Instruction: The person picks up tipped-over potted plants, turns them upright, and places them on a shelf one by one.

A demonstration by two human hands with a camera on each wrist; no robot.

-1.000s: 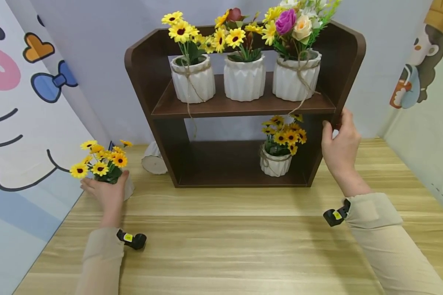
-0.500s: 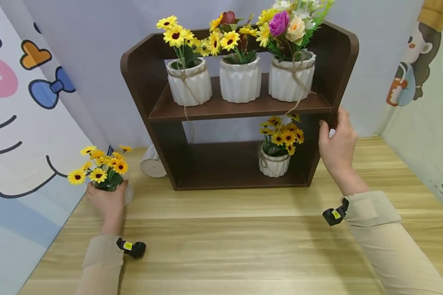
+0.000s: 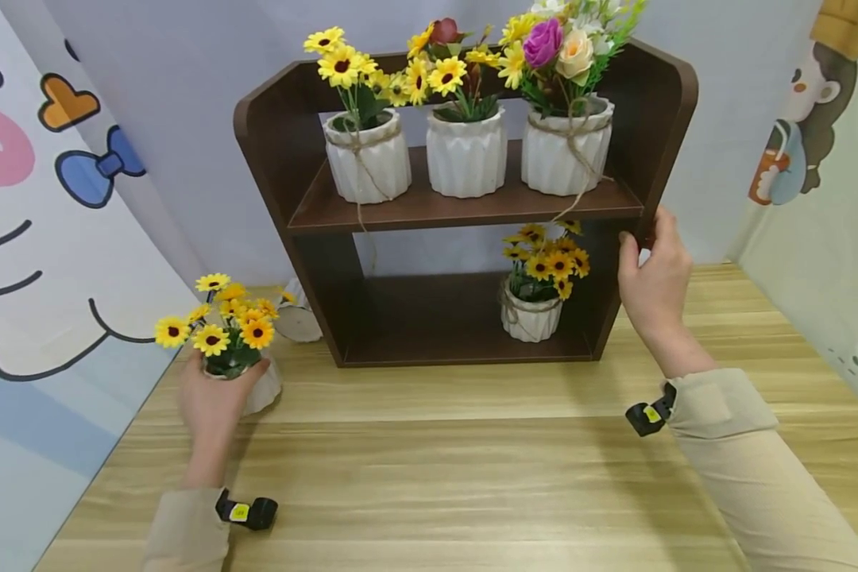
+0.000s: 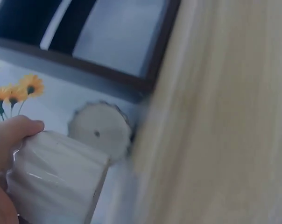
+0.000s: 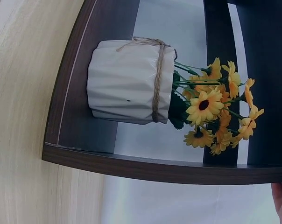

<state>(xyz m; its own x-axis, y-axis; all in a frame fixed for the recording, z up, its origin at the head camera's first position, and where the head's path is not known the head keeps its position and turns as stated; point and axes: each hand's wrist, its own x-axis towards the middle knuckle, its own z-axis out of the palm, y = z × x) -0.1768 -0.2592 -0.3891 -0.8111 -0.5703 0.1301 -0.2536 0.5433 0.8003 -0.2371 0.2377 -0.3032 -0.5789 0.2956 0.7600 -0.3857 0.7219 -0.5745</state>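
My left hand [image 3: 218,397] grips a white ribbed flower pot [image 3: 263,391] near its rim, left of the shelf. Yellow and orange daisies [image 3: 232,322] rise out of it. In the left wrist view the thumb lies along the rim of this pot [image 4: 59,177], seen from the side. My right hand [image 3: 658,290] holds the right side panel of the dark brown two-tier shelf [image 3: 472,214], thumb in front and fingers behind. A twine-tied pot [image 3: 532,318] of orange daisies stands on the lower tier, close to that panel; the right wrist view shows it sideways.
On the upper tier three white pots stand in a row: a left pot [image 3: 368,163], a middle pot [image 3: 466,155] and a right pot [image 3: 567,151] with roses. Another white pot [image 3: 298,318] lies tipped over beside the shelf's left side. Printed walls flank the wooden table [image 3: 429,477].
My left hand has closed round the white pot and brought it slightly right and toward me, its flowers moving along. My right hand stays on the shelf panel.
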